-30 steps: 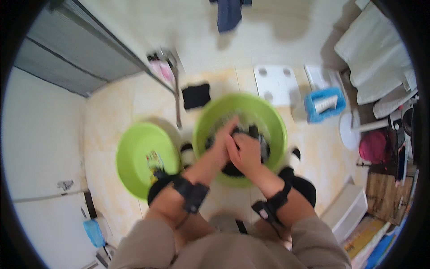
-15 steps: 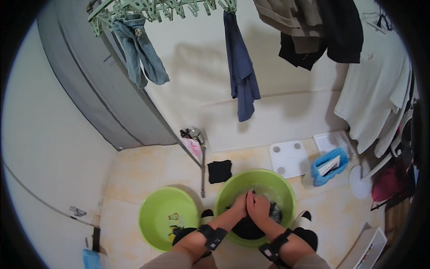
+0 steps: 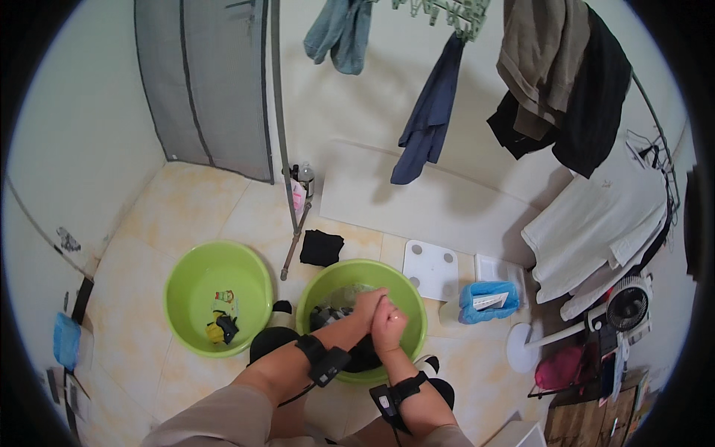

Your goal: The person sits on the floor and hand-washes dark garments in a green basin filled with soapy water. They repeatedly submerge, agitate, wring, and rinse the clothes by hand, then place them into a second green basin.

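Both hands are pressed together above a green basin [image 3: 411,292] on the floor in front of me. My left hand [image 3: 369,307] is closed against my right hand [image 3: 389,328], whose fingers are curled in. Whatever lies between the palms is hidden. Under them, black cloth [image 3: 365,356] lies in the basin. Beside it is a grey-and-black patterned cloth [image 3: 325,316] in the water. To the left, a second green basin [image 3: 257,287] holds a small yellow-and-black cloth item [image 3: 222,328]. Dark straps with small devices circle both forearms.
Folded black cloth [image 3: 322,247] lies behind the basins near a metal pole [image 3: 295,246]. A white scale [image 3: 430,270], a blue-lined bin [image 3: 488,302] and a fan [image 3: 627,307] stand to the right. Overhead hang a blue cloth [image 3: 432,112], jeans [image 3: 339,37] and a white shirt [image 3: 596,231].
My view has turned, so basins and hanging clothes sit elsewhere in the picture. My hands remain together over the basin, now raised a little and the right fingers more curled.
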{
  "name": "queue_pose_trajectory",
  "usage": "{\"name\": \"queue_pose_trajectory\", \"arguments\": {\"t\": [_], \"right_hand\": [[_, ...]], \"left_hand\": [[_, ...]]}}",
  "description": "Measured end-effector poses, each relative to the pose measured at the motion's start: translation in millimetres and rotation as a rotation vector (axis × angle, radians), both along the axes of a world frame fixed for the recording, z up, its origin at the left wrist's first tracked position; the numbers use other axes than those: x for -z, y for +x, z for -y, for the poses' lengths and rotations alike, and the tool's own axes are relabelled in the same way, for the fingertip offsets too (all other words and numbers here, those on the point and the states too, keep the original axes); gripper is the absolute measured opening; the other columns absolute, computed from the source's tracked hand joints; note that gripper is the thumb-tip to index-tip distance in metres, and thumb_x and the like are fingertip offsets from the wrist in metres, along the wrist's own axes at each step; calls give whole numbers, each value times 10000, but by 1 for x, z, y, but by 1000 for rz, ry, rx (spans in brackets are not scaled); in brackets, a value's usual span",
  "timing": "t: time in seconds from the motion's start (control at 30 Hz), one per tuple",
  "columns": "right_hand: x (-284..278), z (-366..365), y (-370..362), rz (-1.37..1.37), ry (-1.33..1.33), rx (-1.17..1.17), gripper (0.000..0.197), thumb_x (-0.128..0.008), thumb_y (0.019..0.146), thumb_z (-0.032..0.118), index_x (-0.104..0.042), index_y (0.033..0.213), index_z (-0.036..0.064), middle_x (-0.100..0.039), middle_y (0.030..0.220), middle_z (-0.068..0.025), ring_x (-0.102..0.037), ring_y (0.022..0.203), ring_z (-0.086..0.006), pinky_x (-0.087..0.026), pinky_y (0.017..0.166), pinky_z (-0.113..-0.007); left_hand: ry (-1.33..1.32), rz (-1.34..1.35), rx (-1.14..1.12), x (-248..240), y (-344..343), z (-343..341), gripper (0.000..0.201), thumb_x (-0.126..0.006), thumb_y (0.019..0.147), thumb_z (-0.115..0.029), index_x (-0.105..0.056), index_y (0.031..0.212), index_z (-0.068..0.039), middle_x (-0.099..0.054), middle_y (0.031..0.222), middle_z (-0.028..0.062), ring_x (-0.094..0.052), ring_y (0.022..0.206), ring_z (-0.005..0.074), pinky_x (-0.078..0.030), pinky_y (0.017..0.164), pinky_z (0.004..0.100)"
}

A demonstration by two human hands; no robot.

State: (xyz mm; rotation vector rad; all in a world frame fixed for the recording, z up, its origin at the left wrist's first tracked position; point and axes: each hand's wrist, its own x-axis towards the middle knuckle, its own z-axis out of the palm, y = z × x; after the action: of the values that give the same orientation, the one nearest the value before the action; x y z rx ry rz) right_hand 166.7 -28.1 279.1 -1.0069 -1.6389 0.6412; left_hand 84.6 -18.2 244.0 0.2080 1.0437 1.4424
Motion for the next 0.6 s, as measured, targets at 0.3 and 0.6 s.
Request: {"name": "queue_pose_trajectory", "arguments": {"t": [0.3, 0.6], "right_hand": [[-1, 7, -5, -148, -137, -93, 471, -488, 988, 236, -433, 618, -52, -363, 516, -60, -347, 519, -109, -333, 477, -358], [4, -15, -3, -293, -446, 117, 490, -472, 995, 262, -430, 585, -2, -406, 539, 13, -352, 535, -77, -316, 472, -310]], "left_hand": [[25, -267, 57, -31, -3, 9, 241, -546, 876, -179, -629, 776, 23, -607, 787, 76, -528, 718, 156, -435, 669, 342], [-87, -188, 103, -24, 8, 2, 206, -553, 843, -181, -628, 791, 4, -590, 759, 88, -553, 713, 177, -421, 646, 346]]}}
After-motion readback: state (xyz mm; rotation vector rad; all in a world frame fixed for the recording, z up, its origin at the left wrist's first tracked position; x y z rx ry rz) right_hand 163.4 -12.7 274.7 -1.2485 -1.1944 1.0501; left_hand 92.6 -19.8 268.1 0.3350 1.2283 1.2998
